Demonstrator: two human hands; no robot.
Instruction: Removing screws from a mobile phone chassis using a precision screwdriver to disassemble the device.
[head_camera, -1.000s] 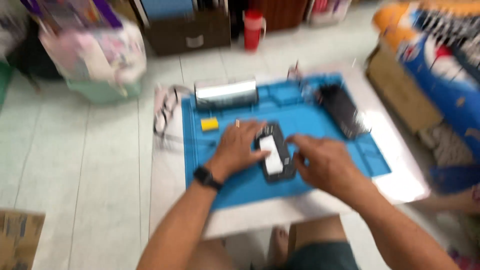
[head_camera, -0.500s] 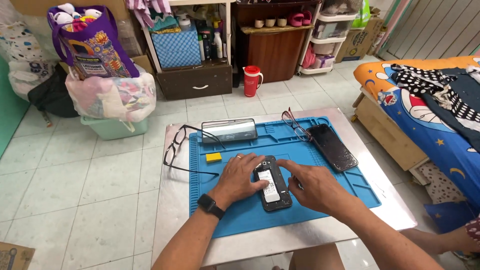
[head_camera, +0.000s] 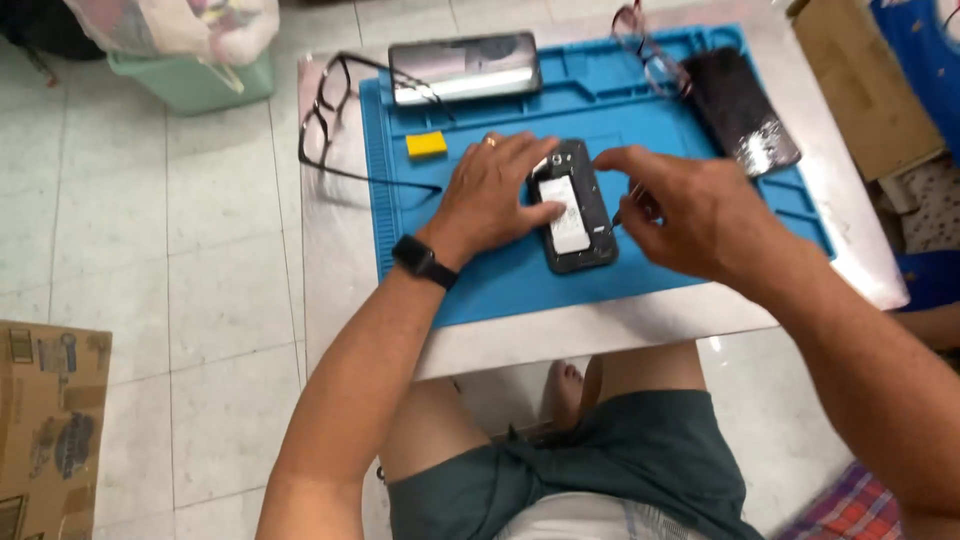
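Observation:
A black phone (head_camera: 578, 208) with its back off, a white battery showing, lies on the blue work mat (head_camera: 500, 275). My left hand (head_camera: 492, 195), with a black watch on its wrist, lies flat on the mat, and its fingertips press on the phone's upper left edge. My right hand (head_camera: 695, 212) hovers just right of the phone. Its index finger reaches toward the phone's top, and a thin dark tool (head_camera: 624, 208) is pinched in its fingers.
On the mat lie a small yellow block (head_camera: 427, 145), a silver flat device (head_camera: 465, 68), a black phone with a cracked screen (head_camera: 742, 112) and red-rimmed glasses (head_camera: 645, 40). Black glasses (head_camera: 325, 125) overhang the table's left edge. A cardboard box (head_camera: 45, 420) and a green tub (head_camera: 190, 82) stand on the floor.
The view has dropped and closed in on the table. Both hands stay at the opened phone, and the right hand has shifted slightly to the phone's right side.

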